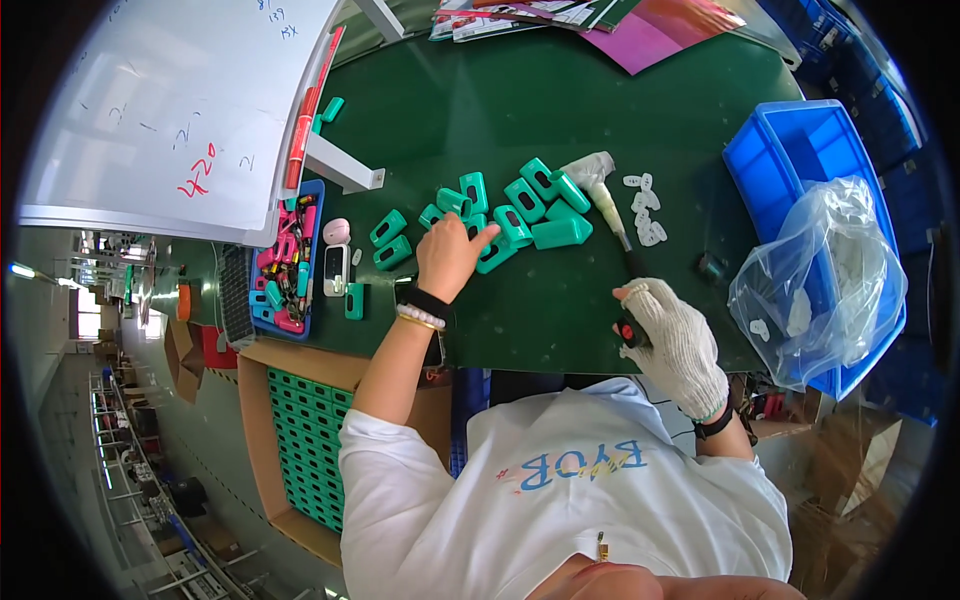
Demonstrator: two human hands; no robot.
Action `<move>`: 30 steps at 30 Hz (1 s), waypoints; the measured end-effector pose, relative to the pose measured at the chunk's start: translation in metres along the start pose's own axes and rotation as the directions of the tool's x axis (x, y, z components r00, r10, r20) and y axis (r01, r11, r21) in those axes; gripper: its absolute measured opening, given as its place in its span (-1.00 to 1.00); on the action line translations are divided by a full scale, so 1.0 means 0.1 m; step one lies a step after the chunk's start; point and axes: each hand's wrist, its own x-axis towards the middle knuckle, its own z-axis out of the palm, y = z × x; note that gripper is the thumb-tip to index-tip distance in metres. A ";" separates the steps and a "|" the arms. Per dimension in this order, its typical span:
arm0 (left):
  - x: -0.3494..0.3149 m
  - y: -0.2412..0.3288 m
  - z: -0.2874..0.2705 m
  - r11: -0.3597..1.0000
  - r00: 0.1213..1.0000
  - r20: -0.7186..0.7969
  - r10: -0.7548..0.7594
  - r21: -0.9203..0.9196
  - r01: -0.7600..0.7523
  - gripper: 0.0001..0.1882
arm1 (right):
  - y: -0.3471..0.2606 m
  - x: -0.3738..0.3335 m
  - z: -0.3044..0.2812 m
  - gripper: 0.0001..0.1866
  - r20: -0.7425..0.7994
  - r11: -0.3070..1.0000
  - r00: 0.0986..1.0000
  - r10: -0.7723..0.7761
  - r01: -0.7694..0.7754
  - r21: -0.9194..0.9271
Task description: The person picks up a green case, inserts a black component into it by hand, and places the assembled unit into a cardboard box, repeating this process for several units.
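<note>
My bare left hand (447, 262) reaches into a loose group of green plastic casings (525, 200). Its fingers are bent around one green casing (453, 202), while the thumb points right over neighbouring ones; part of the grip is hidden. My right hand (672, 345), in a white knitted glove, is closed on the black handle of a hammer (604, 203). The hammer head, wrapped in whitish plastic, rests beside the rightmost casings. Right of it lie several small white plastic pieces (645, 210).
A blue bin (745, 150) with a clear bag (800, 300) stands right. At left are a whiteboard (190, 120), a blue tray (318, 190) of pink and green parts, and a white device (337, 270). Below, a carton (262, 440) holds rows of green casings. Papers (660, 30) lie at the back.
</note>
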 end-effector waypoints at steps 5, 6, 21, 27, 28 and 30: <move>-0.04 -0.25 0.13 0.987 0.988 -0.109 0.106 -0.110 -0.118 -0.52 | 0.19 0.12 -0.20 -0.63 -0.045 0.978 0.994 0.102 -0.108 -0.179; -0.11 -0.25 0.13 0.975 0.973 -0.174 0.150 -0.138 -0.175 -0.56 | 0.33 0.17 -0.22 -0.63 -0.046 0.975 0.992 0.114 -0.120 -0.187; -1.45 0.16 0.37 0.364 0.830 -0.505 0.235 -0.747 -0.557 -0.50 | 1.11 0.69 0.27 -0.73 -0.113 0.888 0.974 0.196 -0.225 -0.402; -1.52 0.08 0.38 0.499 0.772 -0.569 0.283 -0.600 -0.625 -0.50 | 0.54 0.55 0.14 -0.73 -0.139 0.971 0.962 0.237 -0.237 0.018; -1.54 0.08 0.38 0.529 0.768 -0.565 0.300 -0.572 -0.627 -0.49 | 0.32 0.50 0.12 -0.72 -0.046 0.973 0.973 0.226 -0.222 0.069; -1.60 0.07 0.36 0.556 0.770 -0.555 0.316 -0.549 -0.624 -0.49 | -0.14 0.38 0.08 -0.67 0.174 0.940 0.969 0.177 -0.219 0.263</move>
